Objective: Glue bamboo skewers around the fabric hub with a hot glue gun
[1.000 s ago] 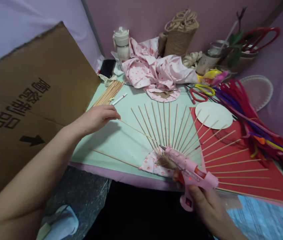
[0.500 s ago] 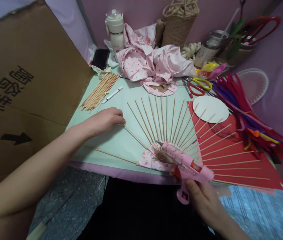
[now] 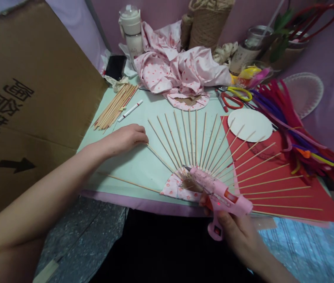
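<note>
A fan of thin wooden skewers spreads over a pale green sheet and a red sheet, meeting at a floral fabric half-circle. My right hand grips a pink glue gun, its nozzle at the hub where the skewers meet. My left hand rests closed on the outer end of one skewer at the fan's left side.
A bundle of loose skewers and a white marker lie at the back left. Pink fabric, twine, scissors, a white paper disc, pipe cleaners crowd the back and right. A cardboard sheet stands left.
My left hand has brought the skewer's end down and rightwards onto the green sheet, closer to the fan. The glue gun has stayed at the hub.
</note>
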Available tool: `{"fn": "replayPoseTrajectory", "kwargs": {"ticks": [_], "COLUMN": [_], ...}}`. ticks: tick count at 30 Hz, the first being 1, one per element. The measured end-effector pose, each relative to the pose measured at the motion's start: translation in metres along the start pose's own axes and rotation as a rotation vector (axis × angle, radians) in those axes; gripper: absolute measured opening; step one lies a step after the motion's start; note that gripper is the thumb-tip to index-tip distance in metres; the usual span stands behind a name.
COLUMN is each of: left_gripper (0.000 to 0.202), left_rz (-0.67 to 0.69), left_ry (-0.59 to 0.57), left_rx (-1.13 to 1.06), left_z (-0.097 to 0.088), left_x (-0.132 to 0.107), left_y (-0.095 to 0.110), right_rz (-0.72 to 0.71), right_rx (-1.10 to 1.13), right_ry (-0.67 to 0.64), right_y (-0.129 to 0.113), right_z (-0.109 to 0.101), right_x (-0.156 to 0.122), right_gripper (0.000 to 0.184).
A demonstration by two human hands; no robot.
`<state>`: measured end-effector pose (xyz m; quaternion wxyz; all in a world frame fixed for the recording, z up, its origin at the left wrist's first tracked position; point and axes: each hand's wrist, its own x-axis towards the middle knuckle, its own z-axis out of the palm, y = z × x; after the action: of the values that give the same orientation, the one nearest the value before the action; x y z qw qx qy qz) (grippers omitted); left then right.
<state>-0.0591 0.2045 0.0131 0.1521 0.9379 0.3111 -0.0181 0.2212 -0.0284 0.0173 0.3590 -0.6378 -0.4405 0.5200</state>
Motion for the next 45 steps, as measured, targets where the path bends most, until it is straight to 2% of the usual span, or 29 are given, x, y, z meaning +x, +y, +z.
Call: {"fn": "replayPoseTrajectory", "kwargs": {"ticks": [5,9,15,17,22,25,27,29,31,33,34,36,37,39,41,45], "left_gripper": [0.033,0.033,0.031,0.029,0.026,0.027,0.028,0.029,0.029,0.036,0.040,0.046,0.046,0.048,0.045,0.034], "left_rz": [0.013,0.022,0.062,0.088,0.116,0.109,0.053,-0.089,-0.276,-0.374,-0.349,-0.177,-0.132,-0.110,-0.170,-0.326], "left_ry": [-0.008,-0.023,-0.054,-0.069,-0.102,-0.104,-0.094,-0.059,0.010,0.093,0.137,0.182,0.179,0.198,0.186,0.110], "left_rx": [0.016,0.033,0.096,0.144,0.262,0.290,0.254,0.149,-0.006,-0.137,-0.163,-0.150,-0.139,-0.118,-0.158,-0.350], "left_z": [0.000,0.000,-0.001,-0.001,-0.001,-0.002,-0.003,-0.003,-0.001,0.006,0.011,0.025,0.032,0.044,0.049,0.045], "left_x": [0.004,0.005,0.008,0.010,0.012,0.009,0.006,0.002,-0.003,-0.010,-0.014,-0.020,-0.021,-0.021,-0.016,-0.005], "left_y": [0.000,0.001,0.003,0.005,0.011,0.015,0.018,0.025,0.037,0.054,0.063,0.081,0.089,0.098,0.100,0.094], "right_rz": [-0.132,-0.098,-0.217,-0.187,-0.041,-0.032,-0.087,-0.128,-0.111,-0.068,-0.058,-0.060,-0.076,-0.114,-0.110,-0.016], "right_rx": [-0.055,-0.055,-0.070,-0.038,0.032,0.064,0.046,0.028,0.040,0.062,0.066,0.064,0.059,0.055,0.077,0.098], "right_ry": [0.000,0.021,-0.082,-0.088,0.004,-0.016,-0.051,-0.067,-0.064,-0.050,-0.051,-0.056,-0.067,-0.092,-0.094,-0.064], "right_y": [0.004,0.005,0.009,0.008,0.001,0.001,0.003,0.004,0.005,0.004,0.004,0.005,0.005,0.007,0.008,0.006], "right_z": [-0.002,-0.003,-0.006,-0.004,0.002,0.002,0.000,-0.001,-0.002,-0.001,-0.001,0.000,0.000,0.000,0.001,0.004], "right_x": [0.003,0.003,0.006,0.006,0.001,0.001,0.002,0.003,0.003,0.002,0.002,0.002,0.002,0.003,0.004,0.002], "right_gripper": [0.052,0.053,0.052,0.053,0.059,0.057,0.054,0.051,0.050,0.052,0.053,0.054,0.054,0.053,0.053,0.061]}}
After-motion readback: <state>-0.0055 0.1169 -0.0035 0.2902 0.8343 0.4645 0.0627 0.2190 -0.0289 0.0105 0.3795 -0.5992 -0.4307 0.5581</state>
